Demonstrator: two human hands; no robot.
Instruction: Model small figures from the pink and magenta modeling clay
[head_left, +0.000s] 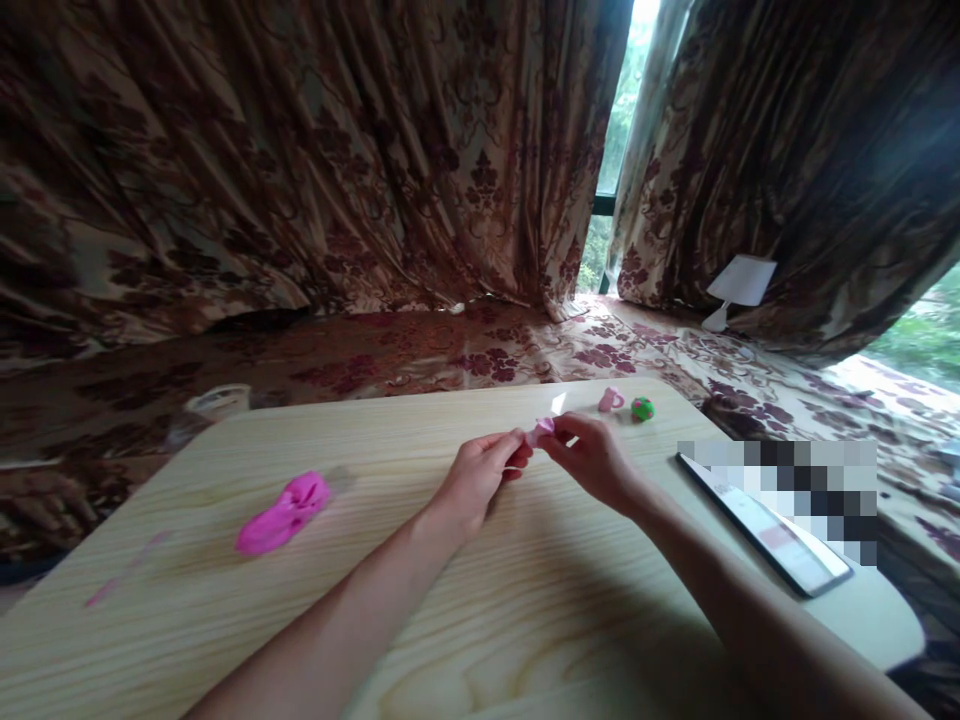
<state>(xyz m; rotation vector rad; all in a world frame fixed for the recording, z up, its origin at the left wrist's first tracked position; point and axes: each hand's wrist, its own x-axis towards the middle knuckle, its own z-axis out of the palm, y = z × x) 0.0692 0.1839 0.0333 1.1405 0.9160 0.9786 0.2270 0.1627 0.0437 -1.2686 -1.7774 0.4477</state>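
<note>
Above the far middle of the table, my left hand [484, 470] pinches one side of a small pale pink piece [541, 432] that looks like soft modelling clay. The other side of the piece is between the thumb and fingers of my right hand [592, 458]. My fingertips cover part of it, so its full shape is hidden. Just beyond my right hand stand a small pink jug-like figure [608, 400] with a loop handle and a green ball [643, 408] with pink spots. A bright magenta lump [285, 512] lies to the left of my left hand.
The pale wooden table [420, 640] has rounded corners. A thin pink stick [127, 570] lies on its left side. At the right edge rests a tablet or phone [780, 530] with a lit screen. Behind are a clear container [217, 402], a small white lamp [739, 285] and patterned curtains [337, 150].
</note>
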